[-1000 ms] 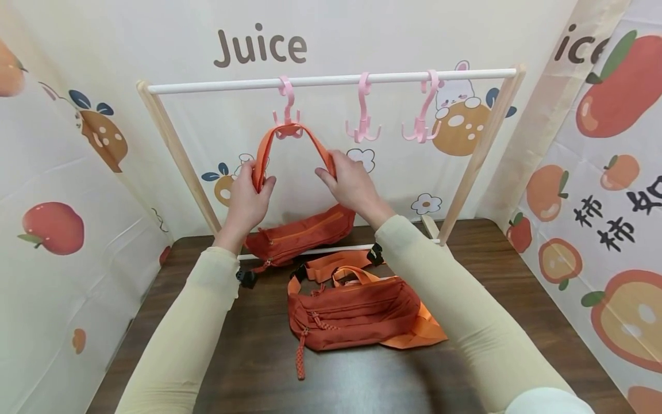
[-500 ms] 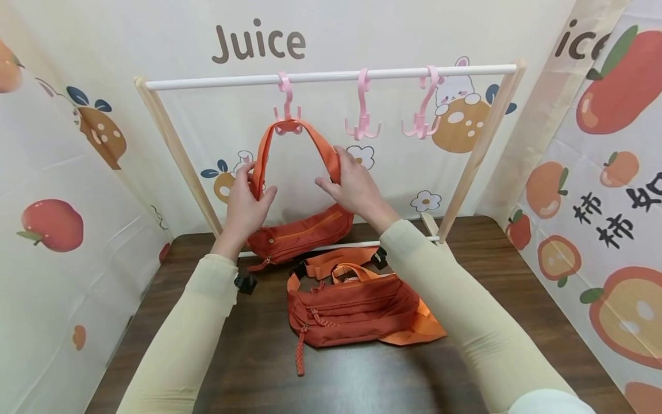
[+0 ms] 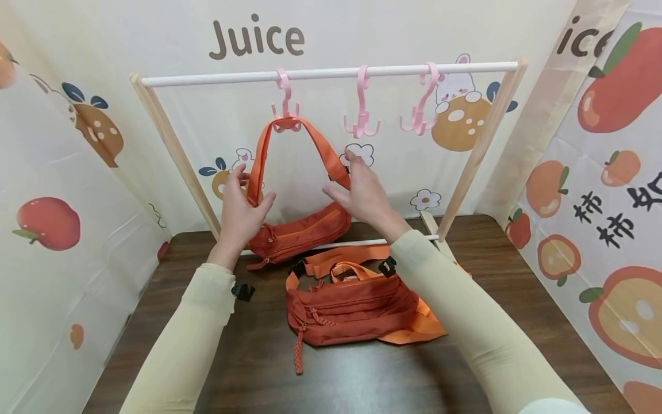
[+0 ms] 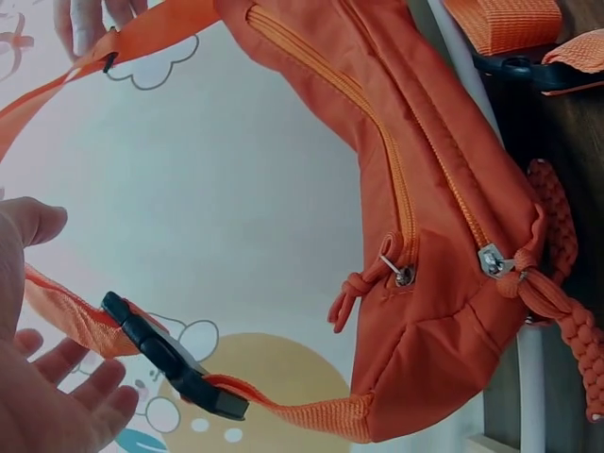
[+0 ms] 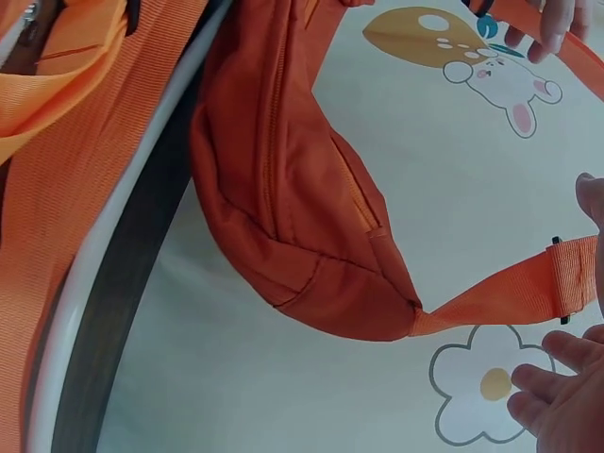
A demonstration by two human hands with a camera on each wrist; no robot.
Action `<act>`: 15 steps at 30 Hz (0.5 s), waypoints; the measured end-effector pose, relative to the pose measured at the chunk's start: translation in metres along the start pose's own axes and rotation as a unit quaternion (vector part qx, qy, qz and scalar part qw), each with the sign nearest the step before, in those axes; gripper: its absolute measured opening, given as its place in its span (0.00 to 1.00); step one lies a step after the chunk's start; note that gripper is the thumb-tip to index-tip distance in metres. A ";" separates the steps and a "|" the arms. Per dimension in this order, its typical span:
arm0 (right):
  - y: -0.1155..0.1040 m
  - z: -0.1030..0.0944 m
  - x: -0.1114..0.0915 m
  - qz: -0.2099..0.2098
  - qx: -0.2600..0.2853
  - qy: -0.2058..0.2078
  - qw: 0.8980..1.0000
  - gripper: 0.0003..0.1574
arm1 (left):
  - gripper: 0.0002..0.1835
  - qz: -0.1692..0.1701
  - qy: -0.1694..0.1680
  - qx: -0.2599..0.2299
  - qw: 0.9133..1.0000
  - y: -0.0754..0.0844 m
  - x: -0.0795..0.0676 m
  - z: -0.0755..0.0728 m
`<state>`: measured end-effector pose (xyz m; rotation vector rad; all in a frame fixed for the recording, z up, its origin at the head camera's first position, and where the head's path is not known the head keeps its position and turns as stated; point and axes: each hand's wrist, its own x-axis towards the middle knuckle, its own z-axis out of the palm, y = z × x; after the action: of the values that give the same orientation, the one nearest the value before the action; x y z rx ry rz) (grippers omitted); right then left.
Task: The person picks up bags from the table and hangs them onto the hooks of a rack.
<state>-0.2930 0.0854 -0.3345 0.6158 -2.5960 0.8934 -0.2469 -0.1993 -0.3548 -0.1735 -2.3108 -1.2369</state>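
Bag (image 3: pixel 305 231) has its strap (image 3: pixel 323 148) looped over the left pink hook (image 3: pixel 287 99); left hand (image 3: pixel 242 210) and right hand (image 3: pixel 368 194) flank the strap, fingers loosely spread, gripping nothing.

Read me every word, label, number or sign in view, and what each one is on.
"Juice": back sheet.
"ice": sheet strip in the right corner; the "e" is partly cut off.
"柿", twice: right sheet.
"如": right sheet, at the picture's edge.
No writing can be made out on the rear bag, front bag or pink hooks.
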 end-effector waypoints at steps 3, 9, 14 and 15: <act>0.002 -0.001 -0.006 -0.005 -0.002 0.002 1.000 0.63 | 0.46 0.011 0.017 0.000 1.000 0.000 -0.004 -0.001; 0.003 -0.002 -0.017 -0.010 -0.008 0.012 1.000 0.64 | 0.44 0.025 0.033 0.005 0.999 0.001 -0.011 -0.004; 0.006 -0.002 -0.026 -0.019 -0.011 0.022 1.000 0.65 | 0.44 0.027 0.038 0.018 0.999 -0.001 -0.018 -0.005; 0.006 -0.002 -0.028 -0.022 -0.011 0.024 0.999 0.65 | 0.44 0.029 0.038 0.019 0.999 -0.001 -0.019 -0.005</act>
<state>-0.2714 0.0993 -0.3483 0.6352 -2.5369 0.8546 -0.2290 -0.2020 -0.3628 -0.1753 -2.2466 -1.1502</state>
